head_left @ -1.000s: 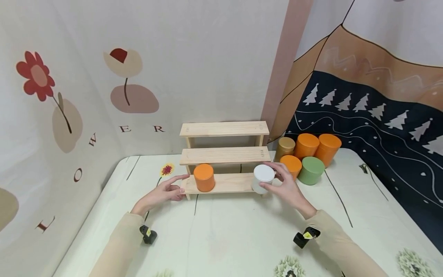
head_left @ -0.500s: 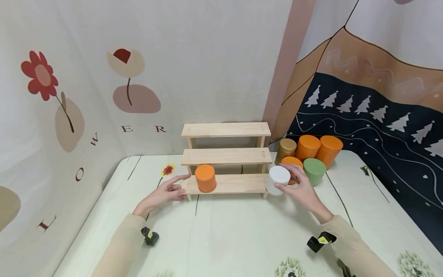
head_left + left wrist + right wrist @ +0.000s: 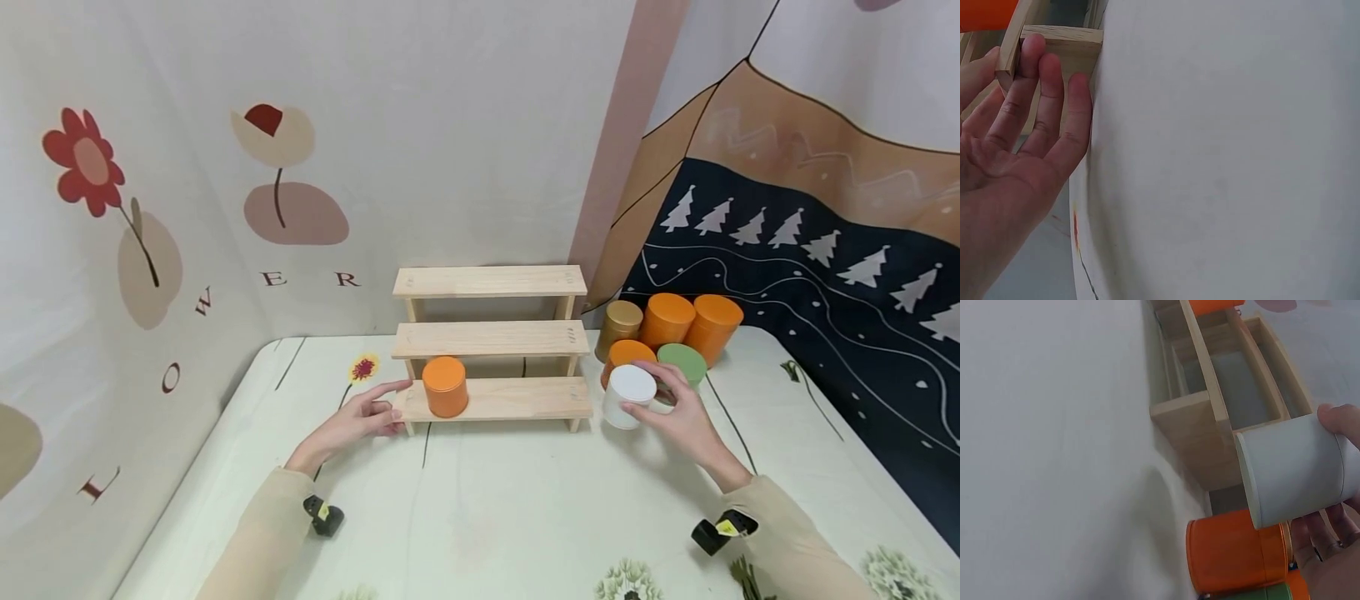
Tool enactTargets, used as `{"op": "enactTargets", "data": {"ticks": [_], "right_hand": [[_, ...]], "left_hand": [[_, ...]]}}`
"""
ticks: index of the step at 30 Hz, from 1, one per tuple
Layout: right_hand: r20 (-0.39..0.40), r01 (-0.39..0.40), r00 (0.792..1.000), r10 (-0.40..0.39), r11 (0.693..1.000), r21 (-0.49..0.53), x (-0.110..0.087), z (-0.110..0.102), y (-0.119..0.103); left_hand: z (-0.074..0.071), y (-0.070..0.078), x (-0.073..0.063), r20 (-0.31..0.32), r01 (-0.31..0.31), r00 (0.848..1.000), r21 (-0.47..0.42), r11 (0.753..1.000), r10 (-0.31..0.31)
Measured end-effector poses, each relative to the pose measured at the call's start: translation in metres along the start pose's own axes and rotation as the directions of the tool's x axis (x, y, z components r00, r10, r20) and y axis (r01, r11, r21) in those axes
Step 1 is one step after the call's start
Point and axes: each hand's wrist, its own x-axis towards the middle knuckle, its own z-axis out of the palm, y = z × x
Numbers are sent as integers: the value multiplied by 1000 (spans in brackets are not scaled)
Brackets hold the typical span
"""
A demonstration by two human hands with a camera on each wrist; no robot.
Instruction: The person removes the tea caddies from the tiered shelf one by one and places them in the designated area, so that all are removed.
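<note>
A white lidded canister (image 3: 628, 402) is gripped between the thumb and fingers of my right hand (image 3: 692, 423), just right of the lowest step. In the right wrist view the canister (image 3: 1297, 469) is held off the tablecloth. My left hand (image 3: 352, 423) holds the left end of a three-step wooden shelf (image 3: 525, 398); the left wrist view has the board end (image 3: 1010, 62) between its fingers. An orange canister (image 3: 445, 388) stands on the lowest step, towards the left. The middle and top steps carry nothing.
At the right of the shelf stand several canisters: a gold one (image 3: 621, 327), a short orange one (image 3: 624, 357), two taller orange ones (image 3: 666, 321) and a green one (image 3: 682, 360), partly hidden by my right hand. A patterned cloth wall (image 3: 465, 133) rises behind the shelf.
My right hand has carried the white canister rightward, off the lowest step's right end to beside the shelf, in front of the short orange canister. The left hand stays at the shelf.
</note>
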Motion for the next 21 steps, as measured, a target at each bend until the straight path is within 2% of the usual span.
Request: {"op": "enactTargets", "data": {"ticks": [9, 21], "right_hand": [[-22, 30, 999, -31, 998, -48, -4, -8, 15], [-10, 5, 1000, -5, 999, -47, -7, -8, 31]], "left_hand": [[0, 0, -1, 4, -22, 1000, -28, 999, 22], [1, 0, 0, -7, 10, 1000, -57, 998, -11]]}}
